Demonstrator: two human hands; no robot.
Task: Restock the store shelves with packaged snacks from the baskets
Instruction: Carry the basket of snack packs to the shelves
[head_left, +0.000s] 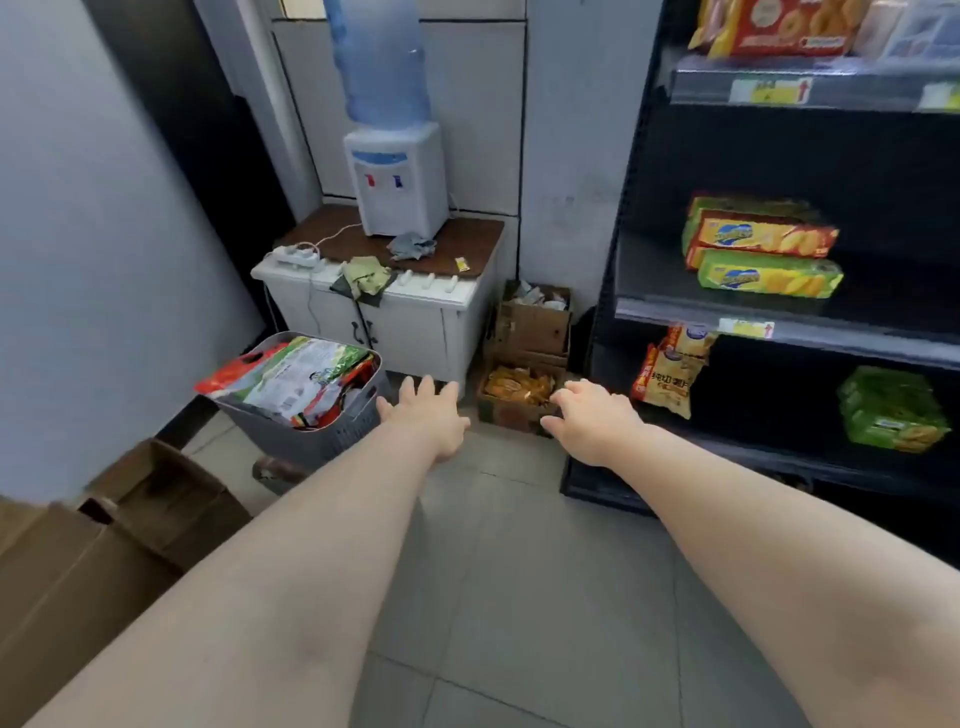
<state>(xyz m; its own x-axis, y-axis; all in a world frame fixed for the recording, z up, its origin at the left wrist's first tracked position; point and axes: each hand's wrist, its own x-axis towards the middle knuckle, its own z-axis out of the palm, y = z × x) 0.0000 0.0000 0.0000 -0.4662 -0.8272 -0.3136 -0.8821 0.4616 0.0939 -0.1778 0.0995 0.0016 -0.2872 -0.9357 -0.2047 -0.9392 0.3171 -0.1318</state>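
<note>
Both bare arms reach forward over the tiled floor. The left hand (426, 415) has its fingers spread and holds nothing, just beside a grey basket (332, 441) heaped with snack bags (301, 374). The right hand (592, 423), fingers loosely bent and holding nothing, hovers near a cardboard box (511, 415) of yellow packets (519, 387). On the right, a black shelf unit (779, 318) carries biscuit packs (763, 249). A water dispenser (397, 176) stands on a white cabinet (415, 322).
</note>
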